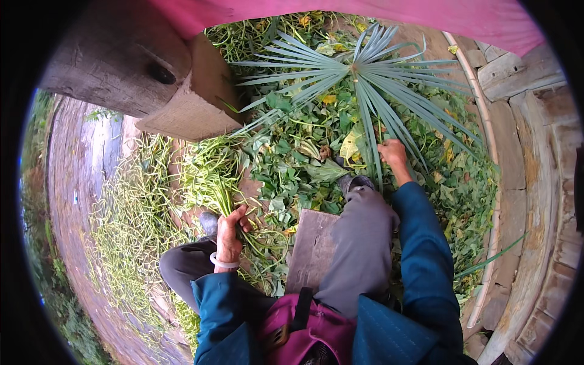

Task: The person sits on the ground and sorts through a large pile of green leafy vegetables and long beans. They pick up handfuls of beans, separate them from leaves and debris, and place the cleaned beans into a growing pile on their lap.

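Observation:
My left hand [230,230], with a white bangle at its wrist, is closed around a bunch of long green stems [222,198]. The stems fan out above the fist, and their other ends hang below it. A large blue-green fan palm leaf [353,68] lies spread over the leaf pile ahead of me. My right hand [393,156] is at its lower strips, fingers curled in on a narrow green strip; the fingertips are partly hidden. Under both hands are heaped cut green leaves [285,169], some yellowed, and loose pale stems [200,169].
A wooden plank seat [315,246] juts out between my legs. At upper left a thick timber beam [123,54] rests by a squared block [196,109]. Pink cloth [365,11] hangs across the top. Wooden boards [515,182] run along the right; more stems [137,219] are strewn leftward.

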Available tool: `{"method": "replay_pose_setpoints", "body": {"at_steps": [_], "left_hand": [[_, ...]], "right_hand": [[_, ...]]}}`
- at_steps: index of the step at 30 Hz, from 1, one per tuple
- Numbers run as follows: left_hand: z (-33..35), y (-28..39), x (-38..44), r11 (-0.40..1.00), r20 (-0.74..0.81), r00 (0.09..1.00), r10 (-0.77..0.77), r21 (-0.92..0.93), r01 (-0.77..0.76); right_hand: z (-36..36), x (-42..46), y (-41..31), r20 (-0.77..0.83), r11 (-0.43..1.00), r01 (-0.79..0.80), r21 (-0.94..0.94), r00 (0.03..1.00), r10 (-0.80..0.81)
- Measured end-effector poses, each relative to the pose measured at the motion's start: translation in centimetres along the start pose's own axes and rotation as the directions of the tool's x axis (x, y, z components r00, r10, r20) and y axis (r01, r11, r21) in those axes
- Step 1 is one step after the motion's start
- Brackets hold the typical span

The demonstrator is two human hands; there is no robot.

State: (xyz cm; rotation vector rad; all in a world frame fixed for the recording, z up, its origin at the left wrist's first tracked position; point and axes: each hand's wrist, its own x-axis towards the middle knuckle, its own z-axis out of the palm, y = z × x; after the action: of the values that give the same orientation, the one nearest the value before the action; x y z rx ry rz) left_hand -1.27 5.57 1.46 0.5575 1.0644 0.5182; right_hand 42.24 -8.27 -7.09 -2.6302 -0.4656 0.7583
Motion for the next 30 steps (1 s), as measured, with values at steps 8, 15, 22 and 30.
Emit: {"method": "replay_pose_setpoints", "body": {"at_steps": [8,15,22,30], "left_hand": [[-0.2,1.0,-1.6,0.997,0.026,0.996,0.082,-0.006,-0.082],[-1.6,2.3,-3.0,0.985,0.07,0.992,0.105,-0.143,-0.095],[-1.9,2.7,-3.8,0.971,0.14,0.979,0.148,-0.209,-0.117],[-2.0,2.6,-4.0,0.971,0.15,0.976,0.158,-0.203,-0.126]], "right_hand": [[-6.2,-2.3,4.2,-0.169,0.993,-0.05,-0.109,0.985,0.031],[-14.4,-7.2,8.8,-0.405,0.929,-0.206,-0.307,0.912,0.068],[-23.8,-10.7,11.6,-0.267,0.938,-0.04,0.344,0.954,0.139],[-27.5,-12.8,1.0,-0.369,0.593,0.362,0.719,0.922,-0.115]]}}
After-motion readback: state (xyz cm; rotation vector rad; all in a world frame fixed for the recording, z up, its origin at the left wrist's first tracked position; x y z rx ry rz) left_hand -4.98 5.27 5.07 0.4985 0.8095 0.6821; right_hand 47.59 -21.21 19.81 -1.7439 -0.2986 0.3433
